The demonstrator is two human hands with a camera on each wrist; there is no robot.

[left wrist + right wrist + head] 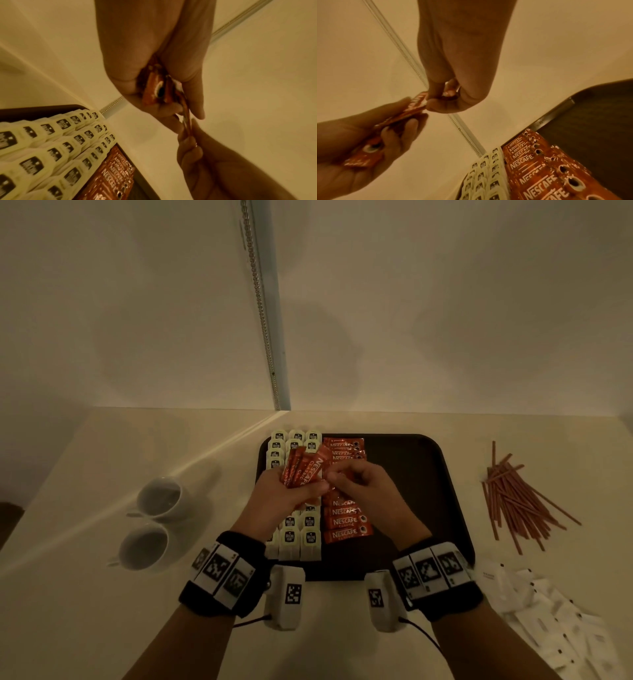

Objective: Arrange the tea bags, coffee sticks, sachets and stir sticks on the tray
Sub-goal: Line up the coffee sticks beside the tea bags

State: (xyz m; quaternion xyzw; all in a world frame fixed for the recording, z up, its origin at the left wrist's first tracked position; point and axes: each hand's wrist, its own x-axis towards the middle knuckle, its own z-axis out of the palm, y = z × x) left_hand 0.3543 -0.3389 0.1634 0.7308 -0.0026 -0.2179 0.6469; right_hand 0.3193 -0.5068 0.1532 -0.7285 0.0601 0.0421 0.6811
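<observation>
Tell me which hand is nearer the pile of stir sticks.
Right. The right hand is over the tray's middle, on the side toward the stir sticks; the left hand is farther away, above the tea bags.

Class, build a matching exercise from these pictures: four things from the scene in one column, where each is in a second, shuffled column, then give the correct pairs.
Things:
1. tea bags
2. stir sticks
3. white sachets
4. bundle of coffee sticks

Places:
A. loose heap on the table, right of the tray
B. gripped in the left hand
C. rows along the tray's left side
D. scattered on the table, near right corner

Pairs: 1-C, 2-A, 3-D, 4-B
</observation>
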